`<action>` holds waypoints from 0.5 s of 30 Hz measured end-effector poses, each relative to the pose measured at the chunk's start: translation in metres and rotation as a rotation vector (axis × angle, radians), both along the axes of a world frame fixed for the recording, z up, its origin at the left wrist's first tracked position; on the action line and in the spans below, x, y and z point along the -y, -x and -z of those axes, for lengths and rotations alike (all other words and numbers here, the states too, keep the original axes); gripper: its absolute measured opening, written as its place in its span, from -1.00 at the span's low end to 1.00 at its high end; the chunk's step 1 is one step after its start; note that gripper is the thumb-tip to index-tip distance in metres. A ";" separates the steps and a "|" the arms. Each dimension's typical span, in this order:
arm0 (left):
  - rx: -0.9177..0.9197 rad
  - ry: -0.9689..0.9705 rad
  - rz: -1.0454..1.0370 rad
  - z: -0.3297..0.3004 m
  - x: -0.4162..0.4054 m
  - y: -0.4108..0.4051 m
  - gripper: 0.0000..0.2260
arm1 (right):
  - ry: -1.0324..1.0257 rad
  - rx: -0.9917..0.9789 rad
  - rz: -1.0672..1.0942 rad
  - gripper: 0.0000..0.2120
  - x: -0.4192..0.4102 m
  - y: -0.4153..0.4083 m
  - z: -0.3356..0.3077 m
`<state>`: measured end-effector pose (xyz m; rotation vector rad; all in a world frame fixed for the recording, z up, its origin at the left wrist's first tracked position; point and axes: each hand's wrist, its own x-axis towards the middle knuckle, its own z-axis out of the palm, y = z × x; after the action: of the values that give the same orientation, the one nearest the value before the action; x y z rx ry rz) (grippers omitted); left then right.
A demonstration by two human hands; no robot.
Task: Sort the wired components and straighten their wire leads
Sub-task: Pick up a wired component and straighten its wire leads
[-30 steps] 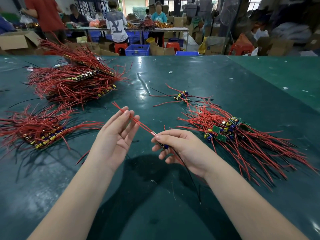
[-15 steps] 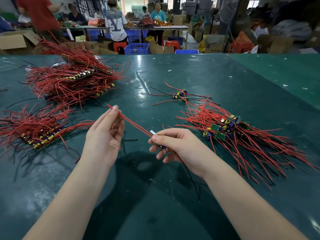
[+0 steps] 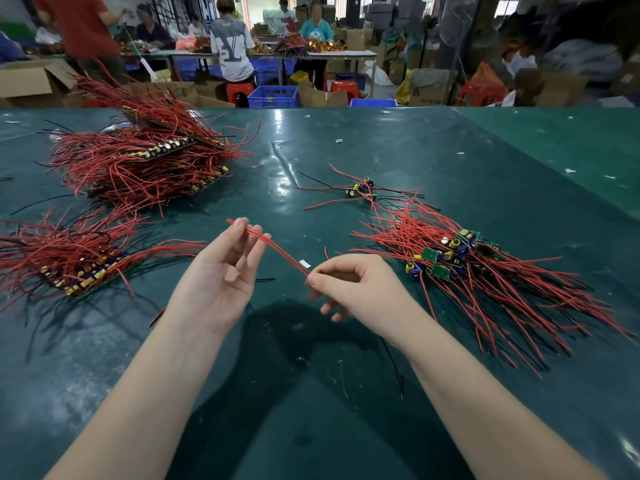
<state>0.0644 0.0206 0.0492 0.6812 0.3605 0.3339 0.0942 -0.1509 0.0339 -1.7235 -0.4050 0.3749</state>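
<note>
Nearest: right hand pinching one end of thin red wire leads, left hand holding their far end between loosely curled fingers, seemingly to draw them straight. Beyond, on the glossy dark-green table: loose tangle of red-wired green circuit boards right, aligned red-wired stacks left; workers, cardboard boxes behind.

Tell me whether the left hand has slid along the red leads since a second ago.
Yes. The left hand slid toward the red leads' free tips, away from the right hand, with fingers more curled.
</note>
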 end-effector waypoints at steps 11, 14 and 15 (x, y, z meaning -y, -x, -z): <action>-0.092 -0.005 0.005 -0.001 -0.015 0.002 -0.89 | 0.035 -0.037 -0.152 -0.86 0.001 0.001 -0.001; -0.096 0.062 -0.007 -0.001 -0.017 0.002 -0.90 | -0.007 -0.082 -0.257 -0.94 0.002 0.003 -0.002; -0.092 0.057 -0.023 -0.001 -0.017 0.002 -0.90 | -0.031 -0.106 -0.273 -0.92 0.003 0.003 -0.002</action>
<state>0.0623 0.0380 0.0504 0.6378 0.4644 0.3137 0.0910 -0.1539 0.0364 -1.6133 -0.5678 0.6512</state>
